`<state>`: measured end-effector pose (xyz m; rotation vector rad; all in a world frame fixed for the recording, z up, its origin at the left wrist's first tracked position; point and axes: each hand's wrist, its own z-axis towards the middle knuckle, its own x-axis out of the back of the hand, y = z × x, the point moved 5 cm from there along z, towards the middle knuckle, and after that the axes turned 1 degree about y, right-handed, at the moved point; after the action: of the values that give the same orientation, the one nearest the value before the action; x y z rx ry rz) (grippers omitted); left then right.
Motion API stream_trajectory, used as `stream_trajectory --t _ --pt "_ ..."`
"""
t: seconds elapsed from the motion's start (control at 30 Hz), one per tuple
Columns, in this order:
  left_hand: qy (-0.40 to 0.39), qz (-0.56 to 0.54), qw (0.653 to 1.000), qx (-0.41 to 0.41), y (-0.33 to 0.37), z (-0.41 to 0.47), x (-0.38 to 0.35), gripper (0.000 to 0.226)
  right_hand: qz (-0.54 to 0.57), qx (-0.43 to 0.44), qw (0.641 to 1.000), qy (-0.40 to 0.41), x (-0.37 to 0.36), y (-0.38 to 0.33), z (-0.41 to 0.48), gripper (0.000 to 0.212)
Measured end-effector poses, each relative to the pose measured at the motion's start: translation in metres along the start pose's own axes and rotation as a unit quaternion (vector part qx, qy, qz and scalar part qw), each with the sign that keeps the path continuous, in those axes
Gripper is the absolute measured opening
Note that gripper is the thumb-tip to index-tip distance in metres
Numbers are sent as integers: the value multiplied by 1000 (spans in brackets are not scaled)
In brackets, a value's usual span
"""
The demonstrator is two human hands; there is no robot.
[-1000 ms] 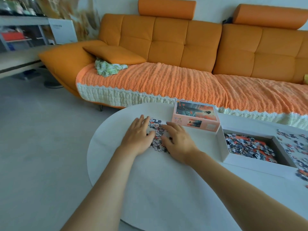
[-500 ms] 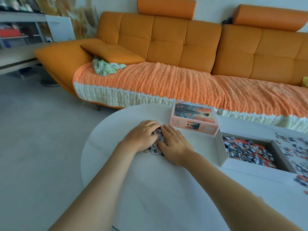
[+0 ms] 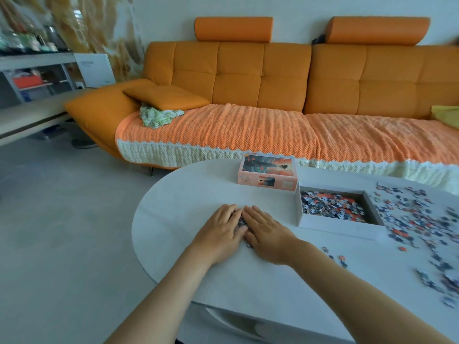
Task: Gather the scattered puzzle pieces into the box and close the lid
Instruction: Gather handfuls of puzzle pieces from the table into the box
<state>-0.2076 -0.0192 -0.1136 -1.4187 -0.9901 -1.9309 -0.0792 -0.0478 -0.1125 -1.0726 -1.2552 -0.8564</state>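
Observation:
A small heap of puzzle pieces [image 3: 241,222] lies on the white table [image 3: 188,207], squeezed between my two hands. My left hand [image 3: 218,230] curls its fingers over the heap's left side. My right hand [image 3: 267,232] lies against the right side with fingers nearly straight. Most of the heap is hidden under them. The open white box [image 3: 332,224] stands to the right, partly filled with pieces. Its pink picture lid [image 3: 268,173] lies behind it to the left. Many loose pieces [image 3: 422,219] are scattered right of the box.
A few stray pieces [image 3: 341,259] lie near my right forearm. An orange sofa [image 3: 248,78] with a knitted cover runs behind the table. Grey floor [image 3: 62,219] opens to the left, with shelving [image 3: 32,78] at the far left.
My hands have closed in from either side and pushed the spread pieces into a tight heap, sliding slightly toward me. My view has shifted right, showing more scattered pieces.

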Motion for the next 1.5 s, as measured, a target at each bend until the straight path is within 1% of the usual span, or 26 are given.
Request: stream_trajectory --t 0.07,0.1,0.2,0.23,0.4,0.5,0.6,0.7,0.8,0.87,0.93,1.0,1.07,1.2,1.33,1.37,1.43,1.5 --pt "7 -1 1000 -6 21 -7 -2 85 -3 -4 1000 -18 5 7 -21 63" --pt "6 -5 1000 -4 32 -10 -1 82 -3 -7 1000 -25 8 11 -32 62" --pt "-9 -28 1000 8 61 -18 -4 65 6 -18 999 -40 15 24 -66 61" --pt "-15 -32 999 5 72 -20 -6 64 10 -21 999 -42 17 29 -77 61" --pt "-41 -41 998 -16 115 -29 -15 70 26 -28 999 -34 24 52 -115 60" --pt "-52 -41 997 -42 136 -27 -17 72 41 -36 998 -19 24 66 -130 60" --pt "-65 -49 994 -70 157 -20 -22 81 71 -49 996 -7 30 81 -142 57" --pt "-65 -60 991 -96 174 -10 -27 85 127 -58 990 17 36 98 -151 50" --pt "-85 -81 987 -112 185 0 -32 89 200 -94 975 31 44 113 -158 48" --pt "-92 -116 984 -102 191 7 -33 86 221 -115 968 34 50 122 -160 38" --pt "-94 -157 979 -87 196 15 -29 76 234 -133 961 55 59 128 -161 31" --pt "-95 -201 972 -77 199 22 -23 65 248 -148 955 69 67 134 -162 35" --pt "-114 -230 964 -67 199 27 -20 62 251 -152 953 73 72 138 -163 38" --pt "-132 -196 969 -67 189 31 -15 70 238 -163 955 66 73 144 -164 33" --pt "-161 -83 980 -82 168 31 -10 88 208 -182 960 51 69 150 -167 32" --pt "-172 -61 980 -79 162 30 -10 89 201 -181 962 47 68 150 -168 33" --pt "-180 -46 980 -75 156 28 -12 79 168 -167 971 35 68 148 -168 39" --pt "-166 -42 981 -91 159 27 -14 69 130 -151 980 13 67 141 -166 53"
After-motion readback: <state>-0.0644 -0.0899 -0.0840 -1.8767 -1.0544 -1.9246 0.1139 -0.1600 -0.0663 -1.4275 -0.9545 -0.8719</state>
